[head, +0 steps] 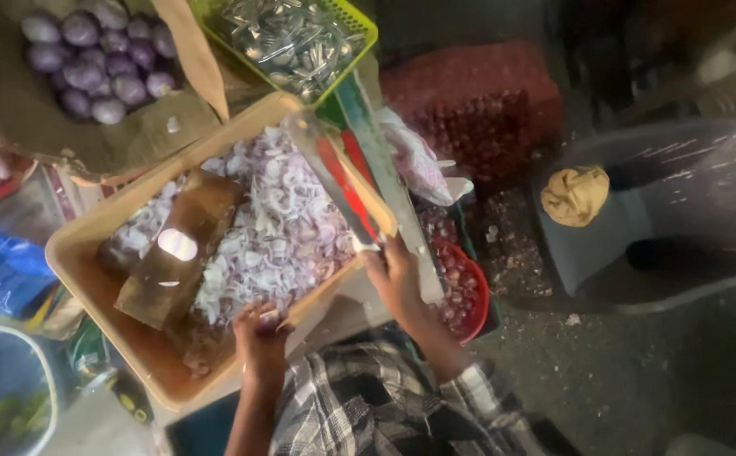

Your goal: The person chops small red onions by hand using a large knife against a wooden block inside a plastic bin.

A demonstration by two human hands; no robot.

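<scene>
Knife (334,181) gripped in right hand (395,279), left hand (260,329) clutching onion slices (275,228) beside wooden board (180,247).

1. The floor (638,371) is dark concrete, scattered with onion skins (516,253) near 3 o'clock.
2. A grey tub (680,253) sits on it at 3 o'clock.
3. A red mesh sack (477,101) of onions lies at 1 o'clock.
4. A red bowl (477,304) stands on the floor just right of centre.
5. The beige tray (81,253) of sliced onion fills the centre; what carries it is hidden.
</scene>
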